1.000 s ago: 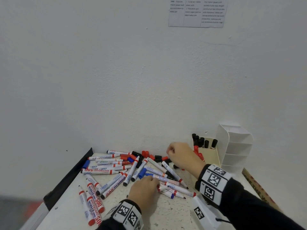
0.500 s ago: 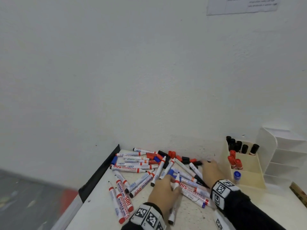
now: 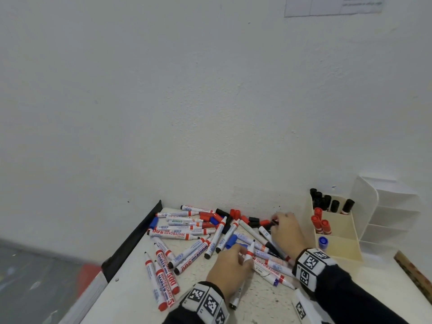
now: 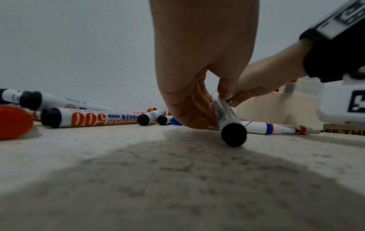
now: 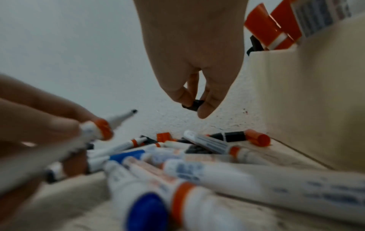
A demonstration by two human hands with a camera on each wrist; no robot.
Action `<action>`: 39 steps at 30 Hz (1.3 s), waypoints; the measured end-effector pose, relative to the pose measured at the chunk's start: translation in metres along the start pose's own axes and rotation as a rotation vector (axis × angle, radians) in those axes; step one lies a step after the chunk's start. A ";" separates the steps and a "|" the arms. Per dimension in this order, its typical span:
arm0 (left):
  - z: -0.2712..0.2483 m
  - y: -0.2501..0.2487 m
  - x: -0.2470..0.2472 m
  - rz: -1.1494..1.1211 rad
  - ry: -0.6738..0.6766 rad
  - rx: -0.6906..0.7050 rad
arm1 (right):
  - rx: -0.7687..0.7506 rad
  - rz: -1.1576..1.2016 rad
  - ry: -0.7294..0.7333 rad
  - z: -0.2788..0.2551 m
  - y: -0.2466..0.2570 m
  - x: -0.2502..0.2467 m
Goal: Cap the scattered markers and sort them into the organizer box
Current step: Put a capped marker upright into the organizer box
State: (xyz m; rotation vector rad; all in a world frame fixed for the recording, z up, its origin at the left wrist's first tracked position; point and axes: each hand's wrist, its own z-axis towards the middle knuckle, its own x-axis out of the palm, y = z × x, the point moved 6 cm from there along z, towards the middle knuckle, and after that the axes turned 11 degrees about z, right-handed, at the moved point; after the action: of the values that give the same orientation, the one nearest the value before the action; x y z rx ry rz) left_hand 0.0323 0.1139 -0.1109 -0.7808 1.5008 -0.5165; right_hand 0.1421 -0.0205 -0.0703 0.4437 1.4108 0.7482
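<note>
Many whiteboard markers [image 3: 184, 235] lie scattered on the white table [image 3: 131, 298], with loose red and black caps [image 3: 236, 213] along the wall. My left hand [image 3: 243, 257] grips an uncapped marker [image 3: 249, 252] with a red collar and a black tip, tilted up off the table; the left wrist view shows its black rear end [image 4: 234, 136]. My right hand [image 3: 277, 224] is at the back, next to the cream organizer box [image 3: 341, 244], and pinches a small black cap [image 5: 194, 104] between thumb and fingers. The box holds black-capped, red-capped and one blue-capped marker in separate compartments.
A white tiered organizer [image 3: 392, 213] stands right of the cream box against the wall. A wooden ruler [image 3: 413, 274] lies at the right edge. A black strip [image 3: 131, 242] runs along the table's left edge. A white tagged block [image 3: 301, 307] sits near my right forearm.
My left hand has lifted one uncapped marker out of the pile. My right hand has moved back toward the wall beside the box and now pinches a black cap. The head view shifted left.
</note>
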 end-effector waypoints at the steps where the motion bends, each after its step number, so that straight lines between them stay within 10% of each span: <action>1: 0.001 -0.001 -0.001 0.020 -0.010 0.007 | -0.048 0.057 0.009 -0.005 0.008 -0.002; 28: 0.004 -0.002 0.010 0.218 -0.037 0.160 | -0.100 0.545 0.269 -0.072 -0.001 0.004; 39: -0.005 -0.026 0.005 0.343 -0.074 0.356 | -0.032 0.350 0.184 -0.066 0.010 0.003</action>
State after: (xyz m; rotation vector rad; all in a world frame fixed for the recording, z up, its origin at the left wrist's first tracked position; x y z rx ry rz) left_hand 0.0322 0.0924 -0.0952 -0.2550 1.3855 -0.4707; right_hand 0.0759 -0.0214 -0.0745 0.6179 1.5082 1.1166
